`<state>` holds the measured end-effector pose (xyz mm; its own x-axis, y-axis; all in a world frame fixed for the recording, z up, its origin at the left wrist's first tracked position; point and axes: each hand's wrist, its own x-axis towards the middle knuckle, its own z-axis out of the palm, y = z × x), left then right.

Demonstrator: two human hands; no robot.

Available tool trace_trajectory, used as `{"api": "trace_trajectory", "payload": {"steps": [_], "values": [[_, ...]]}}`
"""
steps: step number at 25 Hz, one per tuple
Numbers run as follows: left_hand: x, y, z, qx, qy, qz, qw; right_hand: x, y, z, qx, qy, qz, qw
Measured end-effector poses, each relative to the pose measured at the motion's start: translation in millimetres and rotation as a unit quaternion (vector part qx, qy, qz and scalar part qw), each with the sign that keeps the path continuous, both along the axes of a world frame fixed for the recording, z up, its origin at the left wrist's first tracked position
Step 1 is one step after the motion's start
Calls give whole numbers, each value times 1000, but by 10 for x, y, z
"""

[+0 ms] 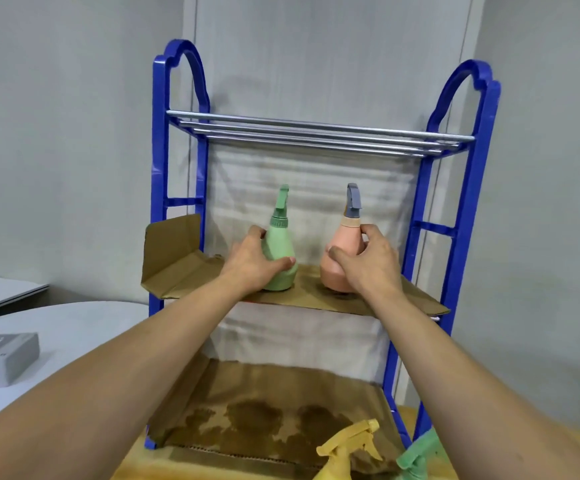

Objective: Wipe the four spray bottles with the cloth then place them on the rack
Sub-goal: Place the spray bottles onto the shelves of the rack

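A blue rack (pixel 159 188) with steel top bars stands against the wall. Its middle shelf is lined with cardboard (pixel 174 268). A light green spray bottle (pixel 280 244) stands upright there, and my left hand (pixel 254 263) is wrapped around its lower body. Beside it on the right stands a pink spray bottle (pixel 341 247) with a grey-blue nozzle, gripped by my right hand (pixel 368 261). At the bottom edge, a yellow spray bottle (pixel 345 448) and a second green spray bottle (pixel 416 457) show only their heads. No cloth is in view.
The bottom shelf holds stained cardboard (pixel 264 410). A yellow surface (pixel 136 465) lies under the rack's front. To the left is a white table (pixel 74 327) with a grey box (pixel 1 358) on it. Grey walls close in behind.
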<state>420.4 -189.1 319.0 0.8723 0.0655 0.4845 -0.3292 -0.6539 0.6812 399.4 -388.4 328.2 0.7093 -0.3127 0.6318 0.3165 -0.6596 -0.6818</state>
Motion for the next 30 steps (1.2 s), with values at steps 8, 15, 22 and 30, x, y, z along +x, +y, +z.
{"api": "trace_trajectory", "payload": {"steps": [8, 15, 22, 30], "values": [[175, 116, -103, 48, 8, -15, 999, 222, 60, -177, -77, 65, -4, 995], [169, 133, -79, 58, 24, -54, 997, 183, -15, -102, -63, 132, 45, 988], [190, 104, -114, 58, 27, -29, 998, 149, -12, -103, -54, 139, 56, 987], [116, 39, -109, 63, 23, 3, 998, 105, 25, -148, -61, 129, 43, 989]]}}
